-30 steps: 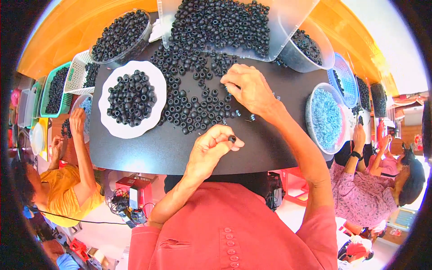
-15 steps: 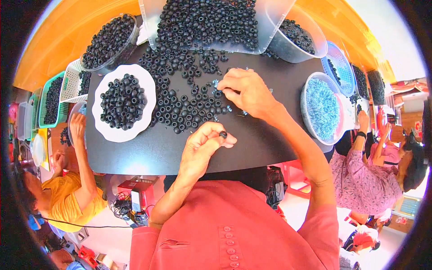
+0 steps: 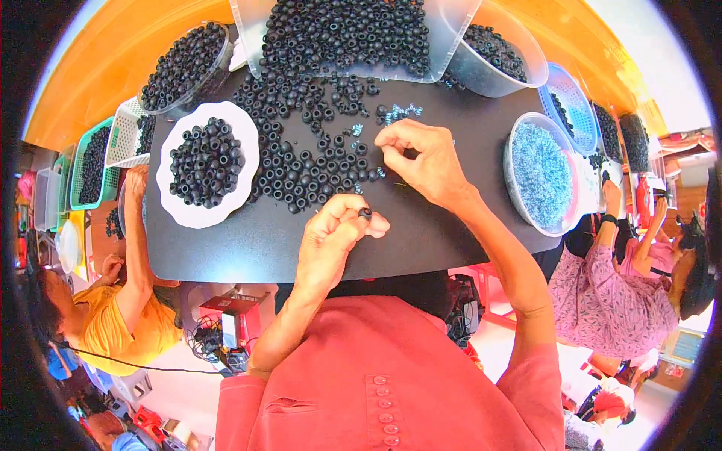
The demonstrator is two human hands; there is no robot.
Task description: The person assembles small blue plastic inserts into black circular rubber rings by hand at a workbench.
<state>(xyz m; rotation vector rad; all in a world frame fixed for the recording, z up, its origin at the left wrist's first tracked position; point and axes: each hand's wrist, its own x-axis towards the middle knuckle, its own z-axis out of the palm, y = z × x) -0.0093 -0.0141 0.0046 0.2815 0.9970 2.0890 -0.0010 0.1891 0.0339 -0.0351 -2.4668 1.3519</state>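
My left hand is closed above the table's near edge and pinches one round black bead-like piece between thumb and fingertips, its hole showing. To the right and farther off, my right hand has thumb and forefinger pressed together over the tabletop; whatever is in that pinch is too small to make out. Just beyond its fingertips lie small pale-blue coil springs. Loose black pieces spread out left of my right hand. A scalloped white plate at the left carries a heap of the same pieces.
A large clear bin of black pieces lies tipped toward the dark table. Clear tubs stand on both sides. A round tub of pale-blue springs is at the right. Co-workers sit left and right.
My right hand has drawn slightly right and nearer, away from the loose pieces, uncovering more springs behind it. My left hand stays nearly in place, still pinching its black piece.
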